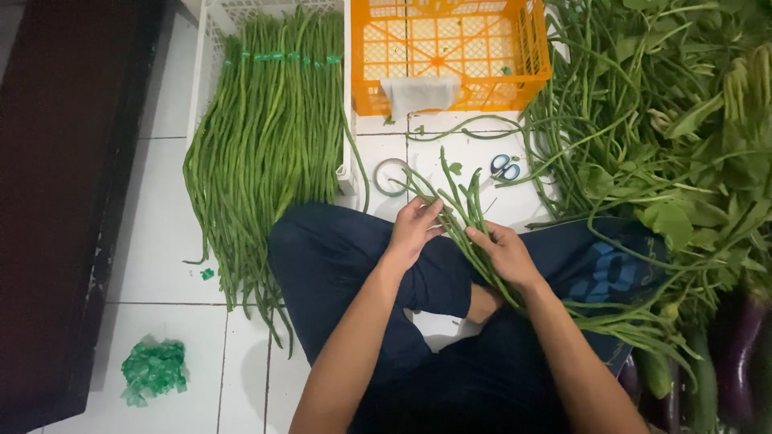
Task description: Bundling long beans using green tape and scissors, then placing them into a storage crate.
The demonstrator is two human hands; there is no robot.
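Observation:
I sit cross-legged on a white tiled floor. My left hand (414, 227) and my right hand (504, 253) both grip a small bunch of long green beans (460, 210) that lies across my lap, its tips pointing up toward the crates. The left hand pinches the stems near the upper end. The right hand wraps them a little lower. A roll of clear tape (392, 176) and small blue-handled scissors (503, 169) lie on the floor just beyond the bunch.
A white crate (211, 48) at the upper left holds a big tied bundle of long beans (269, 153) spilling onto the floor. An orange crate (450, 52) stands beside it. Loose beans and leafy greens (667, 137) pile at the right, with purple eggplants (744, 354) below. Green scraps (154, 370) lie lower left.

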